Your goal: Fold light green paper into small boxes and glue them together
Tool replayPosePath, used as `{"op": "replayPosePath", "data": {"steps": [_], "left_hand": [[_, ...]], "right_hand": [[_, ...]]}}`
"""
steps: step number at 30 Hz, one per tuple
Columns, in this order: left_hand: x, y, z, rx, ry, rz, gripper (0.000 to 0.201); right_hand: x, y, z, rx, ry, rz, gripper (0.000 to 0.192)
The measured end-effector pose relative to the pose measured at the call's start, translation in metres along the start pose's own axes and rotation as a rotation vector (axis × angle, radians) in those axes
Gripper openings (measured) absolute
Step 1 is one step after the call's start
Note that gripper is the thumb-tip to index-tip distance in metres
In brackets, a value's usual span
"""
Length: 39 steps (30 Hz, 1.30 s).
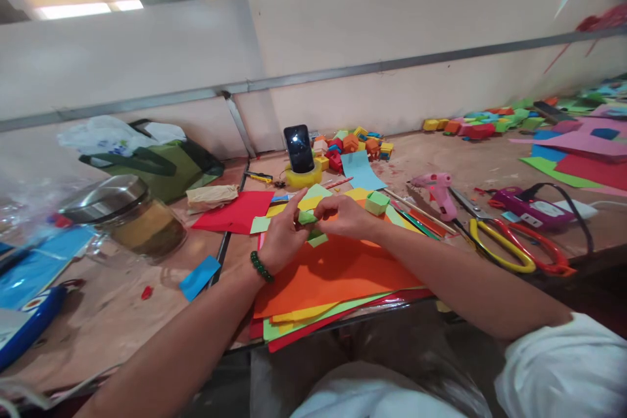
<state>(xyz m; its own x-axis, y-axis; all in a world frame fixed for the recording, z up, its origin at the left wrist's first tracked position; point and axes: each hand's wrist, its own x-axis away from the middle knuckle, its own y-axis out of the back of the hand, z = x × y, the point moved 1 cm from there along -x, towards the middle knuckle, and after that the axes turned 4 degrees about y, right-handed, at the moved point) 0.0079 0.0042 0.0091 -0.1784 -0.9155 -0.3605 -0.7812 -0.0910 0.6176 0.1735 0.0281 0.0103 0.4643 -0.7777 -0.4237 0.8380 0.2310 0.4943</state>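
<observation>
Between my two hands is a small piece of light green paper (307, 217), partly hidden by the fingers. My left hand (285, 234), with a dark green bead bracelet (261, 266) at the wrist, pinches it from the left. The fingers of my right hand (345, 217) are closed on its right side. Below them lies a stack of coloured paper sheets (323, 281), orange on top. A folded light green paper box (377, 203) sits on the stack just beyond my right hand. More light green scraps lie under and beside the fingers.
Right of the stack are a pink glue gun (439, 194), scissors with yellow and red handles (509, 241) and a purple device (533, 206). A phone (298, 148) stands in a yellow tape roll (304, 176). A glass jar (142, 222) and a blue paper piece (200, 277) are at left.
</observation>
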Motion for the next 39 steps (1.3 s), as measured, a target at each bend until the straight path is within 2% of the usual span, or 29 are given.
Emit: {"op": "replayPosePath", "data": {"steps": [5, 9, 14, 18, 21, 24, 29, 35, 39], "left_hand": [[0.001, 0.002, -0.007, -0.081, 0.006, 0.024, 0.073], [0.001, 0.002, -0.007, -0.069, -0.011, 0.019, 0.075], [0.001, 0.001, -0.005, -0.017, -0.013, 0.03, 0.08], [0.001, 0.001, -0.005, 0.016, 0.003, 0.04, 0.079], [0.002, 0.001, -0.006, 0.005, 0.023, 0.044, 0.072], [0.001, 0.001, -0.006, 0.018, 0.057, 0.06, 0.059], [-0.005, 0.001, -0.002, 0.129, 0.069, 0.169, 0.014], [-0.009, 0.004, 0.003, 0.154, 0.005, 0.212, 0.029], [-0.008, 0.004, 0.0, 0.228, 0.064, 0.184, 0.039]], "right_hand": [[0.005, -0.003, 0.007, 0.147, 0.09, -0.087, 0.011], [0.005, -0.002, 0.014, 0.028, 0.203, -0.124, 0.009], [0.003, 0.002, 0.015, -0.136, 0.118, -0.156, 0.009], [0.0, 0.0, 0.007, -0.096, -0.047, -0.012, 0.02], [-0.001, -0.004, 0.002, -0.052, -0.118, 0.008, 0.021], [-0.001, -0.005, 0.003, -0.037, -0.097, -0.012, 0.021], [0.001, 0.0, 0.003, -0.02, -0.098, 0.002, 0.024], [-0.002, 0.003, -0.001, 0.006, -0.101, 0.062, 0.027], [-0.002, 0.004, 0.0, -0.023, -0.113, 0.075, 0.027]]}}
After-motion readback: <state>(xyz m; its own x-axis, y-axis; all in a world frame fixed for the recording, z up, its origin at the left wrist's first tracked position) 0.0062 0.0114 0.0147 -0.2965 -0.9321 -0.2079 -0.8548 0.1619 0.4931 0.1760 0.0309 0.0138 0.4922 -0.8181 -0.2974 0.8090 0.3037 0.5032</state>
